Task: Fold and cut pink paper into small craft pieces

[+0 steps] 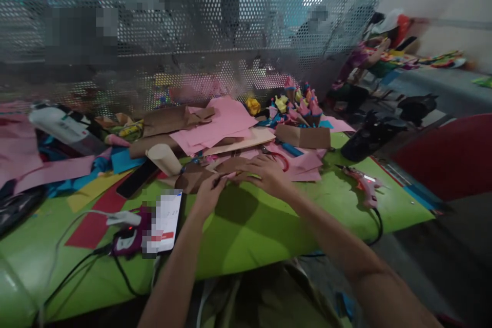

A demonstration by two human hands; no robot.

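My left hand (210, 193) is closed, thumb and fingers pinched around a small pink piece of paper (230, 176) above the near edge of the paper pile. My right hand (267, 170) lies palm down just to the right, fingers stretched toward the left hand over brown paper (230, 165). Its fingertips come close to the pink piece, and what is under them is hidden. Beyond the right hand are red-handled scissors (285, 163), partly covered, and a blue stick-like object (292, 149). A pale paper roll (163, 159) stands tilted left of my hands.
The green table (261, 236) holds stacked pink sheets (226, 120) and finished-looking paper flowers (298, 105) at the back. A corded glue gun (367, 184) lies right, near a dark bottle (372, 136). A phone (167, 220) and power strip (126, 241) with cables sit left.
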